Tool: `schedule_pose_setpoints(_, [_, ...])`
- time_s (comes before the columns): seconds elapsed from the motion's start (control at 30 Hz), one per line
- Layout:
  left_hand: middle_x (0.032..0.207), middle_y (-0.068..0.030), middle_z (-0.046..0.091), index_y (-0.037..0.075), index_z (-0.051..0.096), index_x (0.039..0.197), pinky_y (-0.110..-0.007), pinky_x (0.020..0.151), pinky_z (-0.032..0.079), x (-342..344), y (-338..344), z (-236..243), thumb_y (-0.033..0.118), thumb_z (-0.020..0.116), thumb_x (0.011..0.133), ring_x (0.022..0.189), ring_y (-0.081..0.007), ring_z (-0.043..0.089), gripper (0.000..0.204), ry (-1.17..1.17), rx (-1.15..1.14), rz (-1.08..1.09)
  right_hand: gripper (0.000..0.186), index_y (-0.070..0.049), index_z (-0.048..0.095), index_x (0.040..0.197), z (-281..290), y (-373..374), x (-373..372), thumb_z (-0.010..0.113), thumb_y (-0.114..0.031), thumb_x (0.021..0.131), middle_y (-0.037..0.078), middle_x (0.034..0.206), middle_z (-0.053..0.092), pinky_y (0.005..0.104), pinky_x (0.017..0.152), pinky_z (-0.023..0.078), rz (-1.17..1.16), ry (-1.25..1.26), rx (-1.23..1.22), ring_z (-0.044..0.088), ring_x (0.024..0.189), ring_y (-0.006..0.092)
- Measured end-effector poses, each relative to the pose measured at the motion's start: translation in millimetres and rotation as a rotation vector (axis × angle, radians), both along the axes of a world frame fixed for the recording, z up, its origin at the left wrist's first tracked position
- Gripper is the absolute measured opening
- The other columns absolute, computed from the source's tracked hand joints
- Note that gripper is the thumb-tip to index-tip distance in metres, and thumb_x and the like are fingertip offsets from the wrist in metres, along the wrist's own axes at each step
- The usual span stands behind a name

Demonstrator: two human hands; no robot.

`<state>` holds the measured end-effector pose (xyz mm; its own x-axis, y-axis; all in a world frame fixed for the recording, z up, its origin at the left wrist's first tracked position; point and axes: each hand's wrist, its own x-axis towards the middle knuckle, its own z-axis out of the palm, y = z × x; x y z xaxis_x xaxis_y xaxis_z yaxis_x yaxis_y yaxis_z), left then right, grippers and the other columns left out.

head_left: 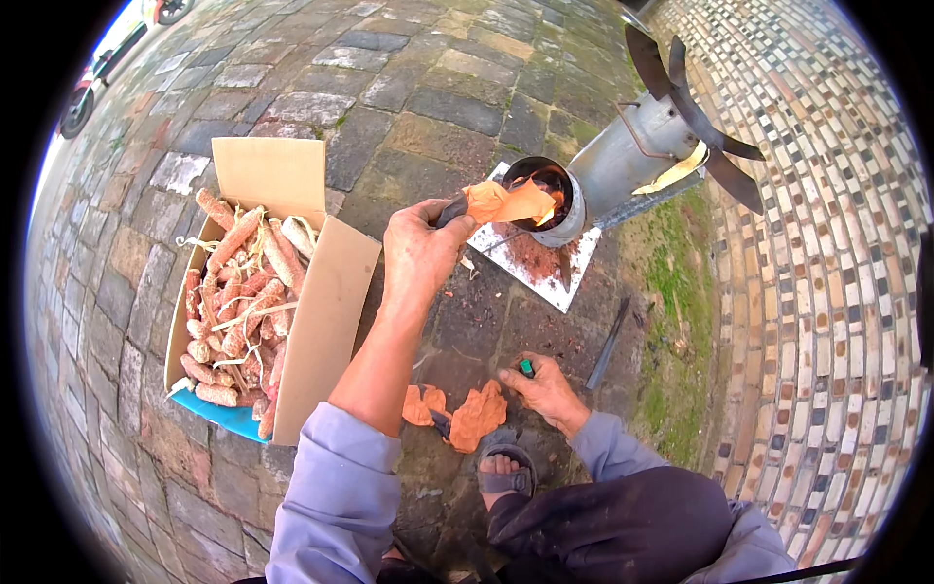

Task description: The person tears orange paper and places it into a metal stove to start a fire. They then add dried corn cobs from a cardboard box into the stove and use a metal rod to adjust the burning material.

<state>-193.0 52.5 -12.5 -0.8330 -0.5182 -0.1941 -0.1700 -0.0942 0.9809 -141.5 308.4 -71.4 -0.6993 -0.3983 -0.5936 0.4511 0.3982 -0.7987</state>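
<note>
Looking down from the head camera, I see my left hand (420,255) stretched forward over grey stone paving (418,97), its fingers pressed around a dark handle, pinching a crumpled piece of orange plastic (506,202) that it holds at the mouth of a small metal stove (623,156). The stove is a grey cylinder lying tilted, its long axis running from the round open mouth near my hand up and away to the right, where dark fan blades (696,107) stick out. The mouth points down and left, toward me, and something glows orange inside it. The plastic lies just ahead and to the right of my left fingers, touching the rim of the mouth. A flat metal sheet (530,261) dusted with reddish ash lies under the mouth. My right hand (547,391) rests low on the paving, well behind the stove, fingers curled around a small green lighter (526,368); so the left hand is much the nearer to the stove. More orange scraps (467,414) lie just left of my right hand, near my sandalled foot (506,472). To the left sits an open cardboard box (321,311) filled with dry corn cobs (238,302). A dark rod (608,343) lies on the ground to the right.
</note>
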Motion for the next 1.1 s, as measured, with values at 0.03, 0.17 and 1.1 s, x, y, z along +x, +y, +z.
schedule_pose_setpoints(0.03, [0.071, -0.0071, 0.068, 0.000, 0.075, 0.098, -0.032, 0.062, 0.051, -6, 3, 1, 0.018, 0.074, 0.077, 0.063, -0.0139, 0.062, 0.028, 0.002, -0.053, -0.003, 0.018, -0.001, 0.060, 0.089, -2, 2, 3, 0.072, -0.015, 0.093, 0.000, 0.075, 0.056, 0.0284, 0.058, 0.042, 0.001, -0.002, 0.000, 0.052, 0.067, 0.0088])
schedule_pose_setpoints(0.17, [0.075, -0.0143, 0.072, 0.002, 0.076, 0.098, -0.037, 0.069, 0.053, -23, 11, 10, 0.021, 0.073, 0.075, 0.069, -0.0233, 0.069, 0.030, -0.027, -0.178, -0.017, 0.020, -0.001, 0.061, 0.089, -14, 8, 10, 0.073, -0.017, 0.093, -0.001, 0.076, 0.056, 0.0281, 0.058, 0.041, 0.021, -0.011, 0.005, 0.050, 0.069, 0.0075])
schedule_pose_setpoints(1.1, [0.083, -0.0173, 0.073, 0.003, 0.076, 0.095, -0.040, 0.075, 0.055, -75, 38, 8, 0.019, 0.076, 0.071, 0.078, -0.0312, 0.072, 0.029, -0.040, -0.479, -0.018, 0.023, -0.001, 0.060, 0.089, -29, 11, 21, 0.072, -0.020, 0.093, -0.001, 0.073, 0.052, 0.0290, 0.056, 0.041, 0.123, -0.089, 0.083, 0.048, 0.067, 0.0075])
